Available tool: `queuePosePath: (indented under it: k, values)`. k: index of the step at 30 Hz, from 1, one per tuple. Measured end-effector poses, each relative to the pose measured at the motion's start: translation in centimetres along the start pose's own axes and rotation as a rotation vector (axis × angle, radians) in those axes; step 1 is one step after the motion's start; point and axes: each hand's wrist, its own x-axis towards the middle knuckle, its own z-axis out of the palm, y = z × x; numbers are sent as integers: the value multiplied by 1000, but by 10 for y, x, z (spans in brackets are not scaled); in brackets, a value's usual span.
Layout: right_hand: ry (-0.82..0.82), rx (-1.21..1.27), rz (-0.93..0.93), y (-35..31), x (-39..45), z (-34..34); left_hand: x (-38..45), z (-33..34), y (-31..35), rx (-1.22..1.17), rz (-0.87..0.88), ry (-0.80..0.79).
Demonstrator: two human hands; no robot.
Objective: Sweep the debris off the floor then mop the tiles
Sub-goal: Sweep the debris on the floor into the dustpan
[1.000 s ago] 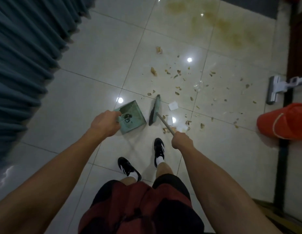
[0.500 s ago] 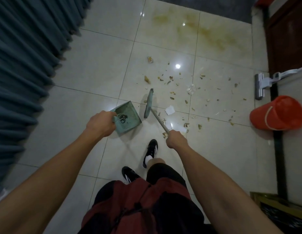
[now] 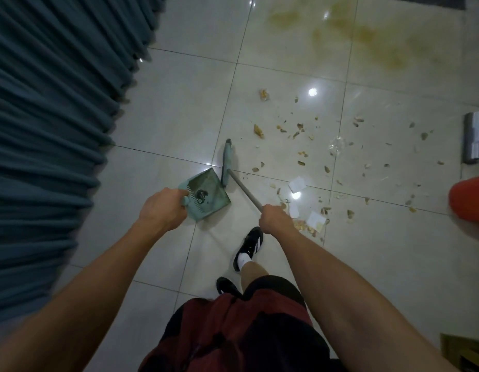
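There are two hands, one broom, one dustpan, one orange bucket and one mop head. The left hand [image 3: 163, 209] has its fingers curled tight around the handle of the dustpan [image 3: 209, 196], a flat, square, green plastic scoop with a row of little teeth near the handle and a dark clump inside. The dustpan rests on the floor [image 3: 179, 108], which is made of big, shiny, pale square tiles with thin dark lines between them. The right hand [image 3: 277, 218] has its fingers wrapped around the thin, round, grey stick of the broom [image 3: 229, 166]. The broom head is long, narrow and green, and it stands on the floor just beside the open edge of the dustpan. The debris [image 3: 300, 130] is too many bits to count: small, brown, crumbly flakes spread over the tiles to the right of the broom, with about four flat white paper scraps [image 3: 297, 183] among them near the right hand. A blotchy yellow-brown stain [image 3: 367, 38] marks the tiles farther away. The bucket [image 3: 470, 200] is smooth and round at the right edge, and the grey mop head [image 3: 474, 142] lies just beyond it. Soft blue-green curtains [image 3: 50, 130] hang in folds on the left. Two black shoes with white stripes show below.
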Motion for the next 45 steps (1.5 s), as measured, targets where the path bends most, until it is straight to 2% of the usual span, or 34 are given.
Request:
queuePosePath:
  k: [6, 11, 24, 27, 34, 45]
  values:
    - [-26, -33, 60, 3, 26, -30, 39, -24, 14, 66, 14, -39]
    - [-54, 11, 161, 28, 29, -45, 64, -39, 40, 129, 95, -71]
    - [24, 136, 432, 63, -19, -30, 98, -62, 84, 184, 340, -57]
    - [71, 192, 510, 59, -30, -20, 102, -69, 75, 197, 388, -43]
    - [130, 286, 563, 19, -48, -1, 107, -87, 28, 222, 441, -33]
    - [154, 352, 409, -80, -22, 9, 115, -103, -47, 239, 393, -37]
